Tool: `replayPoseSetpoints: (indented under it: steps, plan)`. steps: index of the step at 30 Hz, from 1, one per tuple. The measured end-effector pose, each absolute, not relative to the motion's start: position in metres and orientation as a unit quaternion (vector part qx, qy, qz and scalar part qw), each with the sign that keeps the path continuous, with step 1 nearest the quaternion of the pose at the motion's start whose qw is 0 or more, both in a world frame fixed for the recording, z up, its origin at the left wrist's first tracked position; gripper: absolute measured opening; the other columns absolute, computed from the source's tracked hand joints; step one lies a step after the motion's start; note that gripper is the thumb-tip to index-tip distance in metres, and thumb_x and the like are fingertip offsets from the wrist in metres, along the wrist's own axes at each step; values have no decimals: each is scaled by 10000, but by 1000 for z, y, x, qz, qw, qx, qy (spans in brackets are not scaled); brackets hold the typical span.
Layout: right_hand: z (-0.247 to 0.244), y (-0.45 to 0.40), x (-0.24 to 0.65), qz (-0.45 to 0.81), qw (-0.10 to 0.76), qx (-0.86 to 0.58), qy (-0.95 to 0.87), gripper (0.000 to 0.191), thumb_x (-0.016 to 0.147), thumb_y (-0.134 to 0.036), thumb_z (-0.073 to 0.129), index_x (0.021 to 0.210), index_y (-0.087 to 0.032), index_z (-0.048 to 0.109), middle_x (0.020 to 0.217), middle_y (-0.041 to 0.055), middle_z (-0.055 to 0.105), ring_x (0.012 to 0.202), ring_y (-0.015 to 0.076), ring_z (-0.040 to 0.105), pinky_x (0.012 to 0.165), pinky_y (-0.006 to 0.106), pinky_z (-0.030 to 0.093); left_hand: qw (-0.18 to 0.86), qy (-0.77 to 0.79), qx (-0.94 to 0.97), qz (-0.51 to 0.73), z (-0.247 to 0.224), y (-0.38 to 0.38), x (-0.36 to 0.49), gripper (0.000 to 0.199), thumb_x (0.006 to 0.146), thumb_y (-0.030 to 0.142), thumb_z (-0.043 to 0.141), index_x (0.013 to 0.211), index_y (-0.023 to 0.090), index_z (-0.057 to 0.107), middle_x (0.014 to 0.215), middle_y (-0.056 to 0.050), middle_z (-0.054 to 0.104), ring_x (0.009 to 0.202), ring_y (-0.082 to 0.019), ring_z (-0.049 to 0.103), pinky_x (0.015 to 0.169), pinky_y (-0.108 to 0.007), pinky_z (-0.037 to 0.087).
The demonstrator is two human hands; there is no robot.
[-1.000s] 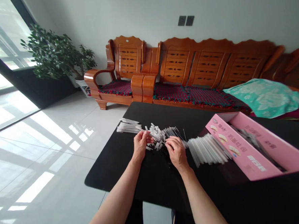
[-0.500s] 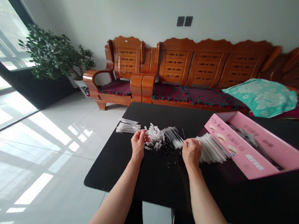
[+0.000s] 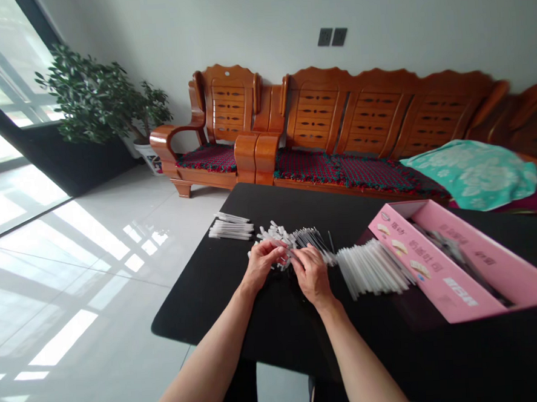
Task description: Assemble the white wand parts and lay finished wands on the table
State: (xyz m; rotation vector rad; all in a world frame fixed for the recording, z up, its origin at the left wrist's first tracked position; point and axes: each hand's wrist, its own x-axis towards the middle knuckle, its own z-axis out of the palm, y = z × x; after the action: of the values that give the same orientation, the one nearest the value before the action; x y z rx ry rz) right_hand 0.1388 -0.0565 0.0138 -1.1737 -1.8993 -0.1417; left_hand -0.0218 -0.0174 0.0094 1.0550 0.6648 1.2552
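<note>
A slim pale piece (image 3: 286, 246) is being held between the two hands above the black table (image 3: 201, 296), part-way between its far and near edges. By the left hand (image 3: 260, 267), one end of the piece is being pinched, the thumb and fingers being bent inward and closed up on it. By the right hand (image 3: 313, 274), the other end is being gripped between thumb and forefinger, the remaining fingers being curled under; its finer details are being hidden by the fingertips. Just beyond them, a heap of short white pieces (image 3: 273, 232) is being partly covered by the left hand. Beside the heap, a group of thin metallic rods (image 3: 308, 237) is being supported by the surface, one dark rod (image 3: 330, 241) lying apart. Near the left edge, towards the far left corner, a bundle of white sticks (image 3: 231, 229) is being borne. To the right of the right hand, a row of translucent white tubes (image 3: 373, 268) is being carried, just beside an open pink box (image 3: 432, 276). Beyond the far edge, a wooden sofa (image 3: 381, 106) is being partly covered by a turquoise cloth (image 3: 476, 173)
</note>
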Motion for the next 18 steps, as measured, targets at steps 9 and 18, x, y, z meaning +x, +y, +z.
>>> replayPoseSetpoints:
  steps: [9,18]
  plan:
    - [16,-61,142,-46,411,-520,-747,165,943,-253,551,978,-159,683,849,74,706,827,224,606,789,350,443,598,304,413,616,12,-10,-32,296,775,383,770,927,131,739,704,-15,646,589,-100,583,570,-215,500]
    - [20,-65,140,88,418,-515,-743,263,987,-296,465,1033,-166,690,838,59,740,742,176,684,693,248,461,622,287,474,552,11,-16,-29,325,801,387,750,1002,133,740,785,-46,699,649,-120,622,657,-246,527]
